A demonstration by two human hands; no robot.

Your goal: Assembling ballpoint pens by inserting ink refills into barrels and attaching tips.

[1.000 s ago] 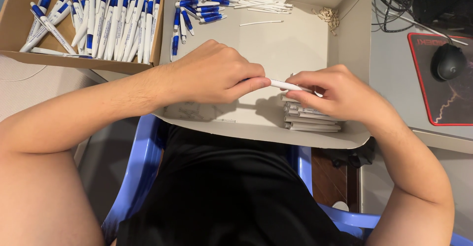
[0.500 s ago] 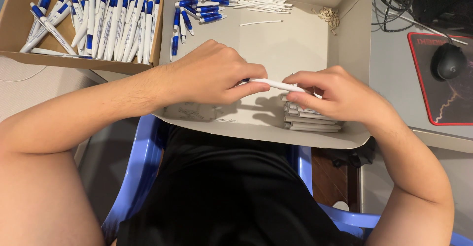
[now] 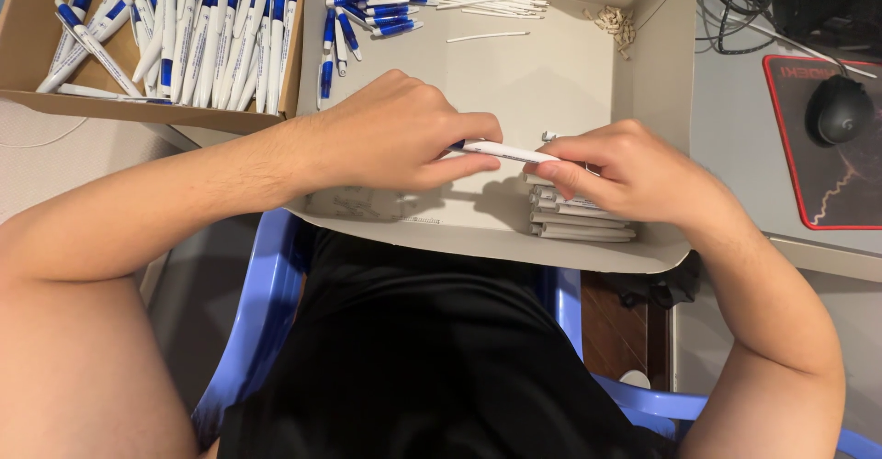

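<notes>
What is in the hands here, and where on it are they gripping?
A white pen barrel, held level between both hands: the left hand pinches its left end, where a blue part shows, and the right hand pinches its right end.

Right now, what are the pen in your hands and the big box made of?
The pen looks like smooth plastic: glossy white barrel, blue end. The big box looks like cardboard: matte grey inside, with folded flaps and a thin bent edge.
</notes>
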